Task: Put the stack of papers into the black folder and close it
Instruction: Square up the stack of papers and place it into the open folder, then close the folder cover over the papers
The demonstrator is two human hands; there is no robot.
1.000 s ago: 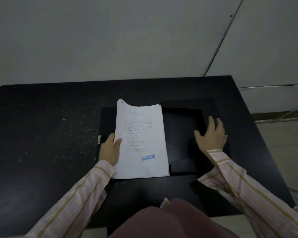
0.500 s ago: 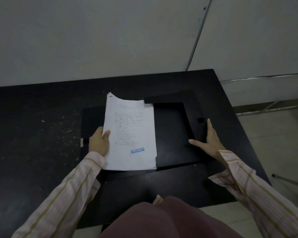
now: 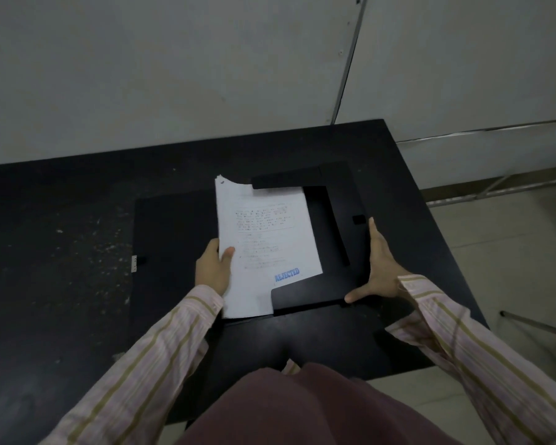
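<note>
Papers [image 3: 264, 239] in open folder [image 3: 344, 284], under flaps; folder on table [image 3: 61, 252].

Stack of papers [image 3: 264, 239]: white, printed text on top sheet, blue "REJECTED" stamp near bottom edge toward 5 o'clock, top corner at 11 o'clock curled. Lies partly inside black folder [image 3: 174, 239], right side tucked under flaps, left edge lifted. Black folder: open flat on worktop, cover spread toward 9 o'clock, right half with flaps at 12, 3 and 6 o'clock; top and bottom flaps overlap paper corners.
</note>
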